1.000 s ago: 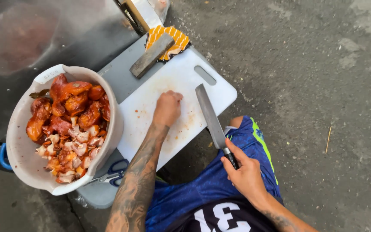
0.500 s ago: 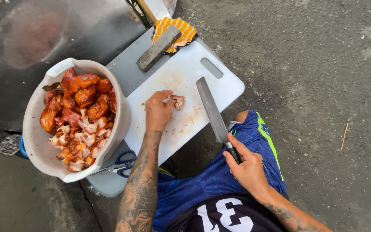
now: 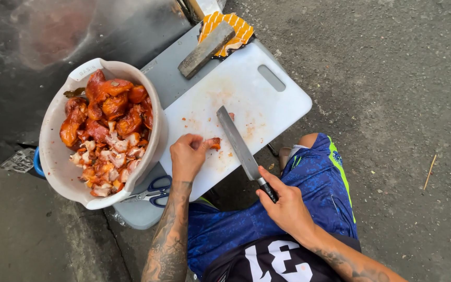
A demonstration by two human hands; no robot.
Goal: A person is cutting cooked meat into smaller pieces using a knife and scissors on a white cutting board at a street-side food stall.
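Where rough grey pavement [image 3: 392, 78] serves as floor, noted: white cutting board [image 3: 257, 104] on a low grey stand, handle slot toward far right. Left hand [image 3: 188, 155] closed, pinching a reddish meat piece [image 3: 214, 143] against the board. Right hand [image 3: 287, 206] wrapped round the knife [image 3: 238, 146] handle; blade flat over the board, long axis diagonal, tip pointing away and left, just beside the meat. Beside the board: pale tub [image 3: 58, 167] of chopped meat, blue-handled scissors [image 3: 155, 190], sharpening block [image 3: 206, 49].

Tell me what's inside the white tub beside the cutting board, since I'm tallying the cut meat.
The white tub holds reddish-orange meat pieces heaped to the rim, larger chunks at the far side, smaller pale-cut bits nearer. The pile covers the tub's bottom, so its depth cannot be seen.
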